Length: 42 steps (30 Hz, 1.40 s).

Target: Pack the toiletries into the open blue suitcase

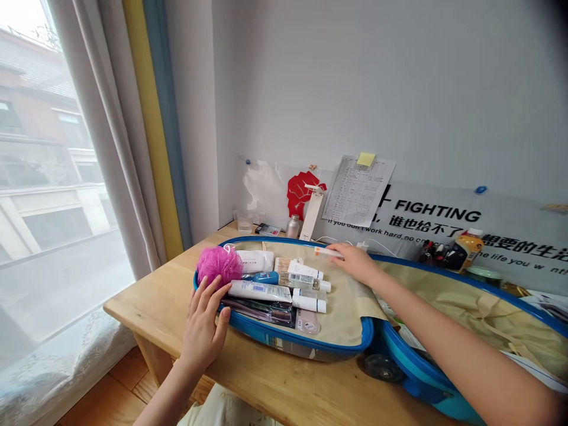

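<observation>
An open blue suitcase (364,332) lies on the table, its left half holding toiletries on a beige lining. Over the far part of that half, my right hand (357,263) is closed on a slim white tube with an orange mark (326,252). My left hand (206,316) lies with fingers spread at the near left rim, its fingertips against a pink bath puff (218,264). Beside the puff are a white packet (256,261), cotton swabs (284,264), a blue item (266,277), a toothpaste-like tube (261,290), small clear bottles (306,281) and a packaged toothbrush (266,312).
The suitcase's right half (461,284) extends along the wooden table (146,296). Behind stand a white desk lamp (313,213), a small bottle (293,226), a clear cup (244,222) and an orange-labelled bottle (467,248). Curtains (128,130) hang by the window at left.
</observation>
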Each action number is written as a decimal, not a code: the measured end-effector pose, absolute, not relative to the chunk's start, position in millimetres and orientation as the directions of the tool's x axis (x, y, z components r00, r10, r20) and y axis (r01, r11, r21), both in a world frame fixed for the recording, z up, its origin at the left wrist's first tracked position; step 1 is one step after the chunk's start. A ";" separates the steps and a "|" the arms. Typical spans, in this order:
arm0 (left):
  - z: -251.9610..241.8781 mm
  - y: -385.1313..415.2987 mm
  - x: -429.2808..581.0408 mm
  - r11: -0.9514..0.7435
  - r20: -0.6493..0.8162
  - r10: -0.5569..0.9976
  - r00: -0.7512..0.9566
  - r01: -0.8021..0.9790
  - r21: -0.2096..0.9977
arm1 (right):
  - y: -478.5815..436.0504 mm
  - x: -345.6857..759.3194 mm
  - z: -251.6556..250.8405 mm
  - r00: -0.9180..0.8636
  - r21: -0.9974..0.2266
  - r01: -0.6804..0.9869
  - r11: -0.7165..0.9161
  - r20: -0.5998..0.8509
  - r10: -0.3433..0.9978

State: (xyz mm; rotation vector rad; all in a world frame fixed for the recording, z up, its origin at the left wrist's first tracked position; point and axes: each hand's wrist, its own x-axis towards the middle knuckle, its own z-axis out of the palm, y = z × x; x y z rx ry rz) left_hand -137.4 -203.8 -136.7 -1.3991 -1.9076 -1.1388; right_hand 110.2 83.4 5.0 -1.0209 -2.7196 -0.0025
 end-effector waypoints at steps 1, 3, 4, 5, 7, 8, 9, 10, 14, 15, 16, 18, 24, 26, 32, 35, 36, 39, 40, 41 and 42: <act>-136.8 -203.8 -137.4 0.117 0.791 0.511 -0.336 0.939 0.324 | 78.4 105.1 1.0 -0.738 -0.071 0.644 0.762 0.205 0.643; -137.1 -203.7 -137.5 0.118 0.792 0.512 -0.334 0.940 0.320 | 71.5 99.6 -5.2 -0.746 -0.048 0.645 0.762 0.173 0.643; -137.2 -203.6 -137.5 0.119 0.791 0.513 -0.333 0.940 0.319 | 69.5 98.5 -7.2 -0.748 -0.038 0.648 0.761 0.160 0.644; -137.2 -203.5 -137.4 0.121 0.791 0.513 -0.334 0.940 0.318 | 68.2 98.0 -8.5 -0.749 -0.032 0.649 0.760 0.149 0.646; -136.9 -203.4 -137.3 0.123 0.793 0.511 -0.333 0.941 0.316 | 67.0 97.9 -9.3 -0.751 -0.032 0.648 0.761 0.137 0.645; -136.6 -203.4 -137.1 0.123 0.793 0.511 -0.331 0.941 0.314 | 66.9 97.9 -9.2 -0.754 -0.038 0.644 0.764 0.134 0.642; -136.2 -203.4 -136.9 0.123 0.794 0.510 -0.330 0.942 0.312 | 66.9 98.0 -8.9 -0.758 -0.046 0.639 0.768 0.132 0.638; -135.9 -203.5 -136.7 0.123 0.795 0.511 -0.328 0.943 0.310 | 67.0 98.0 -8.8 -0.762 -0.056 0.633 0.772 0.132 0.634; -134.7 -203.8 -136.0 0.126 0.792 0.513 -0.331 0.942 0.312 | 66.2 97.4 -12.3 -0.763 -0.107 0.621 0.776 0.140 0.630; -134.5 -203.9 -135.8 0.125 0.793 0.512 -0.330 0.942 0.312 | 66.0 97.0 -13.9 -0.763 -0.123 0.617 0.777 0.145 0.629; -134.5 -204.0 -135.8 0.123 0.794 0.511 -0.329 0.942 0.311 | 65.9 96.4 -15.2 -0.765 -0.140 0.611 0.779 0.150 0.626; -134.4 -204.1 -135.8 0.119 0.800 0.505 -0.324 0.944 0.308 | 67.9 95.9 -15.9 -0.767 -0.175 0.596 0.783 0.162 0.620; -135.3 -203.8 -136.5 0.119 0.803 0.507 -0.313 0.948 0.294 | 101.7 120.1 5.5 -0.584 -0.215 0.732 0.646 0.289 0.758; -135.3 -203.6 -136.7 0.120 0.803 0.507 -0.312 0.949 0.293 | 115.7 138.5 10.9 -0.507 -0.201 0.803 0.561 0.266 0.820; -134.0 -203.8 -135.4 0.114 0.805 0.504 -0.313 0.948 0.297 | 127.0 185.6 -8.5 -0.520 -0.105 0.854 0.509 -0.181 0.835; -134.1 -203.9 -135.2 0.111 0.811 0.500 -0.303 0.951 0.287 | 127.1 193.7 -20.7 -0.500 -0.059 0.857 0.512 -0.337 0.798; -134.2 -203.9 -135.4 0.110 0.813 0.498 -0.300 0.952 0.284 | 128.2 194.8 -23.5 -0.491 -0.042 0.857 0.514 -0.368 0.790; -134.8 -203.7 -136.1 0.107 0.814 0.499 -0.298 0.953 0.284 | 133.5 196.5 -29.9 -0.484 0.002 0.849 0.528 -0.396 0.780; -134.9 -203.6 -136.3 0.106 0.813 0.499 -0.301 0.952 0.287 | 135.4 197.0 -32.0 -0.494 0.008 0.843 0.538 -0.386 0.779; -134.9 -203.6 -136.3 0.106 0.811 0.499 -0.304 0.951 0.291 | 137.2 197.4 -34.1 -0.511 0.009 0.834 0.552 -0.365 0.778; -134.9 -203.6 -136.3 0.107 0.809 0.501 -0.308 0.950 0.295 | 138.7 197.8 -36.2 -0.539 0.001 0.821 0.571 -0.327 0.776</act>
